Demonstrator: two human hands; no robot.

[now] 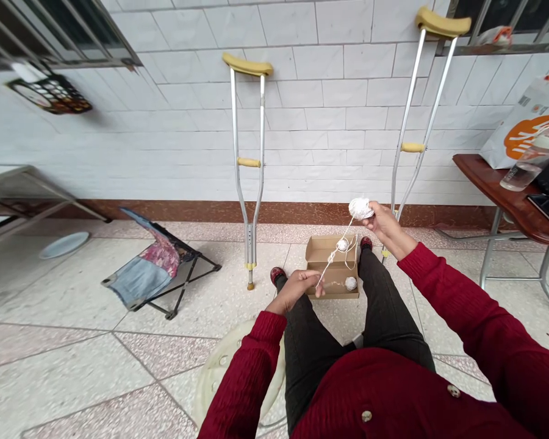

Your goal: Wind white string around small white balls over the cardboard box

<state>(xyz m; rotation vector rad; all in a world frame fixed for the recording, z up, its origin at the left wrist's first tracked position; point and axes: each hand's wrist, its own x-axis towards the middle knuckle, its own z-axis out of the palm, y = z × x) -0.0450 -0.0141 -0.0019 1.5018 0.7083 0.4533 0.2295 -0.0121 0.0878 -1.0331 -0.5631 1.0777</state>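
Observation:
My right hand [383, 223] is closed around a ball of white yarn [361, 208], raised above the box. A cord of yarn [332, 256] with a knotted or tangled stretch slants down from it to my left hand [303, 284], whose fingers pinch the lower end. Between my feet an opened cardboard box [318, 251] sits on the floor. One small white yarn ball [350, 283] lies inside it. Another white ball [343, 245] shows near its lid, beside a loose loop of yarn; whether it rests there or hangs I cannot tell.
Two crutches [249, 163] [412, 147] lean on the tiled wall. A folding chair [149, 268] stands at left, and a pale round stool [229, 360] is beside my left leg. At right, a brown table [498, 189] carries a bag [524, 125] and a bottle [528, 167].

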